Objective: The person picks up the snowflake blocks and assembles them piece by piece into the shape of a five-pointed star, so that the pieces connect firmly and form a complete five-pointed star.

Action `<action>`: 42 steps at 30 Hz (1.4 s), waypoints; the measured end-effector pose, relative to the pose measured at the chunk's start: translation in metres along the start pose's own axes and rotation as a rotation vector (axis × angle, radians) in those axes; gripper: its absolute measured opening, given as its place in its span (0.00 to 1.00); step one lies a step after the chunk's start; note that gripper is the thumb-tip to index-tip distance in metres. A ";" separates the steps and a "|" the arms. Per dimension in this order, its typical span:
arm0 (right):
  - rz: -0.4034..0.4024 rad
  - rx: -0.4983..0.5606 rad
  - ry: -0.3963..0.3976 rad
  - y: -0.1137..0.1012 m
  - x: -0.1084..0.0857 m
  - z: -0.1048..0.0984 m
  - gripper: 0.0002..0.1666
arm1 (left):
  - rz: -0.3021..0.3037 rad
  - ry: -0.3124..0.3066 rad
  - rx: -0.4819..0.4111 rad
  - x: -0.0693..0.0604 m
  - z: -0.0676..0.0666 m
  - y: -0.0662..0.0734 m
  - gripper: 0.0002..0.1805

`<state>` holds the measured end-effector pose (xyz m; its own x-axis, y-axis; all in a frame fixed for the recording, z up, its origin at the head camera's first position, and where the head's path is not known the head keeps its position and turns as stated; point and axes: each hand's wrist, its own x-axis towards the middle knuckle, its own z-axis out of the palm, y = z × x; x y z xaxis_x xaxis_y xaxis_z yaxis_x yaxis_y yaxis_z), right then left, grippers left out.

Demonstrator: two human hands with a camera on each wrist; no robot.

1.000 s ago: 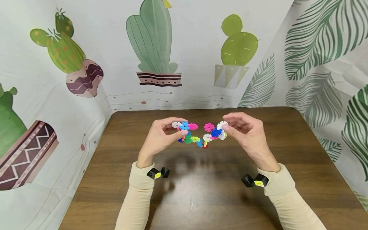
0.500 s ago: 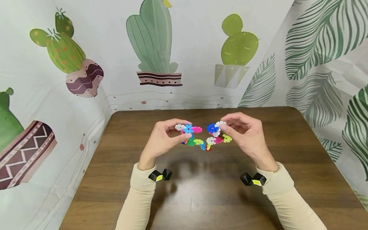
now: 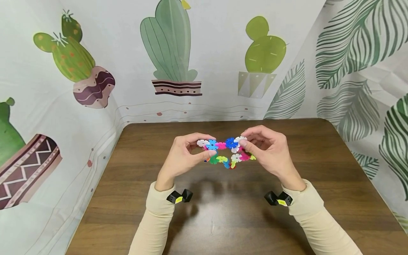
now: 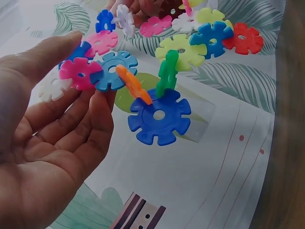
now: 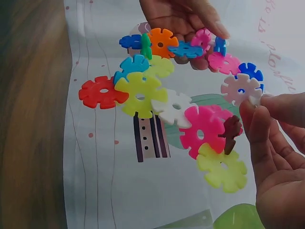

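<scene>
A chain of colourful notched plastic discs is held up above the table, sagging in a loop between the hands. My left hand pinches its left end, around a light blue disc with a white and a pink disc beside it. Between thumb and fingers, my right hand pinches a white disc attached to a dark blue disc. The pink and dark blue discs meet edge to edge in the head view; whether they are slotted together I cannot tell. Orange, green and blue discs hang below the left fingers.
Beneath the hands is a brown wooden table. Behind it hangs a white cloth printed with cacti and leaves. A small black camera sits on each wrist, the left camera and the right camera.
Both hands have drawn closer together. The dark blue disc has turned to face up and come left against the pink disc, closing the gap between the chain's ends.
</scene>
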<state>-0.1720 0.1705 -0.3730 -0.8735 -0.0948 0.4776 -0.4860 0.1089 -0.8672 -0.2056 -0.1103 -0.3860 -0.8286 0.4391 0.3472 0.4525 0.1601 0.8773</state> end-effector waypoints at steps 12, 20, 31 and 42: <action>-0.033 0.011 -0.011 0.002 0.000 0.001 0.13 | -0.004 0.007 -0.001 0.001 0.003 0.002 0.18; -0.060 -0.010 -0.018 0.003 0.000 0.000 0.12 | -0.030 0.016 -0.050 0.001 0.008 0.000 0.18; -0.083 -0.030 0.005 0.006 -0.002 0.001 0.15 | -0.034 0.032 -0.062 0.001 0.011 0.002 0.18; -0.122 0.011 0.017 0.007 -0.002 0.002 0.17 | -0.018 0.071 -0.059 0.002 0.016 0.003 0.17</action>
<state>-0.1734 0.1691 -0.3803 -0.8081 -0.0895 0.5822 -0.5887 0.0865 -0.8037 -0.2009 -0.0950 -0.3880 -0.8588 0.3721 0.3522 0.4190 0.1143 0.9008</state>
